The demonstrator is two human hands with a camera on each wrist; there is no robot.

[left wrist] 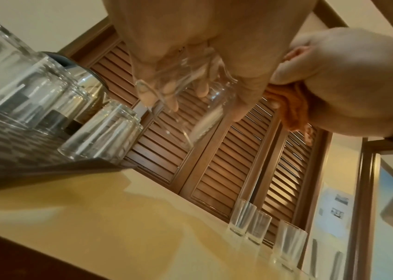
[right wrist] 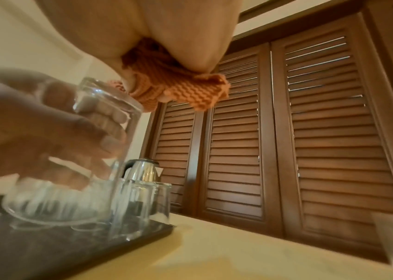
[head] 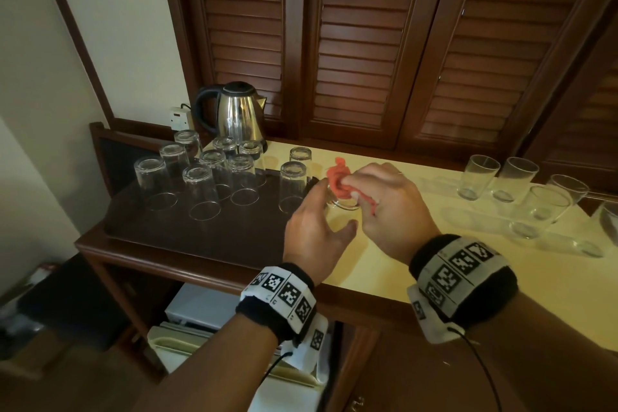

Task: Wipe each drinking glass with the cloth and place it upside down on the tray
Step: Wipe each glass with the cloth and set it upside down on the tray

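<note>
The left hand's fingers [right wrist: 109, 130] are curling round a drinking glass [right wrist: 75, 170], with the thumb on the near side, and are holding it mouth-down and tilted in the air over the right edge of the tray [head: 200, 244]. The left hand [head: 312, 234] is hovering just off the tray's right end, its wrist wearing a black band with printed markers [head: 284, 294]. The right hand's fingers [right wrist: 190, 56] are bunching the orange cloth [right wrist: 178, 85] tightly, and the cloth is pressing against the raised base of the held glass. The right hand [head: 388, 207] is sitting directly beside the left one, above the pale yellow surface [head: 434, 278].

On the dark tray, ten wiped glasses [head: 200, 191] are standing upside down in loose rows, the two nearest the hands [head: 293, 184] lining the tray's right side. A steel kettle [head: 237, 114] with a black handle is standing behind the tray, next to a wall socket [head: 177, 115]. Off to the right on the surface, several upright glasses [head: 478, 177] are waiting in a cluster, well apart from the tray. Dark louvred wooden doors [head: 368, 43] are rising behind the surface.
</note>
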